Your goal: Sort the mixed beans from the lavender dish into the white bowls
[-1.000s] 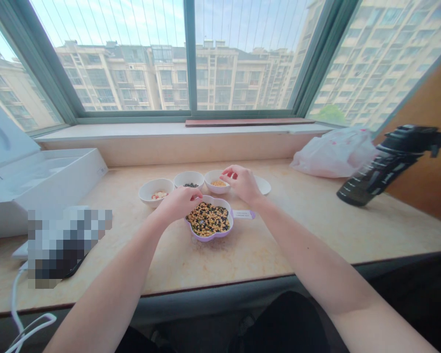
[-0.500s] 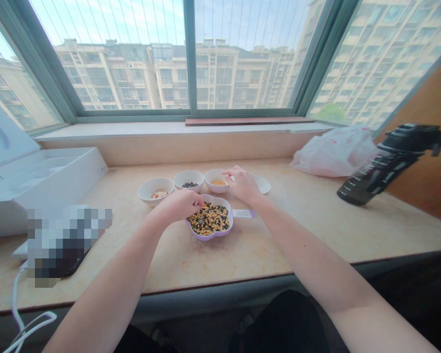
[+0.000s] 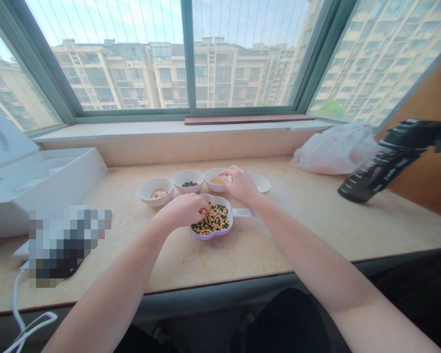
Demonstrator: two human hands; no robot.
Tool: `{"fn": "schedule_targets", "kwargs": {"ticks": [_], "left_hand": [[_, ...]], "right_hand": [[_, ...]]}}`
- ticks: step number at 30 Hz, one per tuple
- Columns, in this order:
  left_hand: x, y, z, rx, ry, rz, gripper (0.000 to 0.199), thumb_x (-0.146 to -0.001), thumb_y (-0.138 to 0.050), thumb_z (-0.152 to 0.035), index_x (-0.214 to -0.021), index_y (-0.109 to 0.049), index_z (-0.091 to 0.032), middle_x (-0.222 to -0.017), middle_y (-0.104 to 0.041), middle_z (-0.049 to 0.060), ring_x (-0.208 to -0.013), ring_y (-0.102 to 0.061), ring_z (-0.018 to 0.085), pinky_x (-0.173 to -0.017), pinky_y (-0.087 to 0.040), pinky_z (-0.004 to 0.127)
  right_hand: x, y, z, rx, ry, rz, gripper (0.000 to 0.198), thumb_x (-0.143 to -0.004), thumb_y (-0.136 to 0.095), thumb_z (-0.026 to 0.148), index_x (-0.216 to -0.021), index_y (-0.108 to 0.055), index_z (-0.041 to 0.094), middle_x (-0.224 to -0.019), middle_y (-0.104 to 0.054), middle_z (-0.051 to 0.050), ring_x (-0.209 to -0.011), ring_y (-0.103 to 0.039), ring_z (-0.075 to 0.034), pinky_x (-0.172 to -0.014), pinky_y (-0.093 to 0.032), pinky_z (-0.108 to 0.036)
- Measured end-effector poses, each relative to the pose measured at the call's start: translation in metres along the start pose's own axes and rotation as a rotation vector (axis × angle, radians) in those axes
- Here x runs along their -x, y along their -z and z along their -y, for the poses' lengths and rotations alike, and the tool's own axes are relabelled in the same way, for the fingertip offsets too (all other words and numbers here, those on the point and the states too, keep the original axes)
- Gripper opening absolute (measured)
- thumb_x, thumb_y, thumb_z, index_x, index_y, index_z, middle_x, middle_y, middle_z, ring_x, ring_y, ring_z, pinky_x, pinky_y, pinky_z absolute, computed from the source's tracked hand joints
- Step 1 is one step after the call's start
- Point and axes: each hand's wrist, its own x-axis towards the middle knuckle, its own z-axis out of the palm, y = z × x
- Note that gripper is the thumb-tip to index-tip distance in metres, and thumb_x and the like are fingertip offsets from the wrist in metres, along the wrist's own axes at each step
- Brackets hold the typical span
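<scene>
Set at the hub of the clock on the counter, the dish, purple outside and white within, full of mixed black and yellow beans, with a labelled handle toward 3 o'clock. Over its 10 o'clock side, the left hand, back upward, fingers bent down to the beans, tips bunched close; too small to judge whether clamped on a bean or only drawn together. At 1 o'clock, the right hand, thumb and forefinger bent toward each other over the 3 o'clock side of the yellow bowl; impossible to make out whether pinching anything or touching the rim.

In an arc beyond the dish, three white bowls: at 12 o'clock the yellow bowl, with yellow beans; at 11 the black bowl, with black beans; at 10 the mixed bowl, with pale and red pieces. At 2, partly behind the right hand, a white plate.

Farther out toward 2, a plastic bag; between 2 and 3, overlapping it in view, a dark bottle. Between 9 and 10, a white box, lid raised. Far beyond at 12, a window.
</scene>
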Motion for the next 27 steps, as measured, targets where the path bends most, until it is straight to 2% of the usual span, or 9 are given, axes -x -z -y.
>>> {"fn": "schedule_targets", "kwargs": {"ticks": [3, 6, 11, 19, 23, 27], "left_hand": [[-0.002, 0.0, -0.003, -0.095, -0.063, 0.03, 0.025, -0.078, -0.055, -0.008, -0.07, -0.075, -0.021, -0.092, -0.073, 0.005, -0.077, -0.063, 0.019, -0.07, -0.045, 0.029], [-0.003, -0.002, -0.004, -0.145, -0.064, 0.043, 0.028, -0.079, -0.054, -0.006, -0.079, -0.078, -0.021, -0.098, -0.074, 0.006, -0.085, -0.065, 0.02, -0.075, -0.047, 0.029], [-0.005, -0.006, -0.002, -0.167, -0.034, 0.033, 0.029, -0.083, -0.052, -0.009, -0.081, -0.079, -0.021, -0.096, -0.075, 0.007, -0.085, -0.066, 0.021, -0.072, -0.046, 0.03], [-0.006, -0.006, -0.006, -0.175, 0.006, 0.023, 0.027, -0.083, -0.053, -0.009, -0.069, -0.074, -0.02, -0.084, -0.073, 0.007, -0.076, -0.064, 0.02, -0.067, -0.043, 0.029], [-0.006, -0.008, -0.003, -0.096, 0.034, 0.015, 0.026, -0.081, -0.054, -0.008, -0.068, -0.073, -0.02, -0.082, -0.073, 0.006, -0.075, -0.062, 0.021, -0.067, -0.041, 0.031], [-0.006, -0.004, 0.005, -0.002, 0.042, -0.017, 0.018, -0.085, -0.058, -0.015, -0.074, -0.072, -0.02, -0.084, -0.072, 0.004, -0.077, -0.062, 0.019, -0.069, -0.041, 0.031]], "right_hand": [[0.001, 0.0, 0.002, 0.001, 0.007, 0.016, 0.019, -0.093, -0.062, 0.023, -0.104, -0.077, 0.019, -0.103, -0.067, -0.008, -0.082, -0.064, -0.019, -0.086, -0.048, -0.036], [0.001, 0.001, 0.004, -0.003, 0.021, 0.017, 0.019, -0.093, -0.062, 0.022, -0.104, -0.077, 0.018, -0.101, -0.067, -0.008, -0.08, -0.063, -0.018, -0.085, -0.048, -0.035], [0.001, 0.001, 0.004, -0.01, 0.029, 0.018, 0.018, -0.093, -0.062, 0.022, -0.102, -0.077, 0.018, -0.102, -0.069, -0.008, -0.079, -0.063, -0.017, -0.084, -0.047, -0.034], [0.001, 0.0, 0.004, 0.006, 0.023, 0.035, 0.019, -0.092, -0.063, 0.025, -0.103, -0.077, 0.019, -0.104, -0.07, -0.008, -0.078, -0.063, -0.018, -0.085, -0.047, -0.036], [0.001, 0.001, 0.004, 0.004, 0.028, 0.037, 0.019, -0.092, -0.063, 0.025, -0.103, -0.077, 0.02, -0.103, -0.069, -0.008, -0.078, -0.063, -0.018, -0.085, -0.047, -0.036], [0.002, 0.001, 0.005, -0.005, 0.035, 0.031, 0.019, -0.092, -0.063, 0.025, -0.102, -0.077, 0.019, -0.102, -0.069, -0.008, -0.077, -0.063, -0.018, -0.085, -0.047, -0.036]]}}
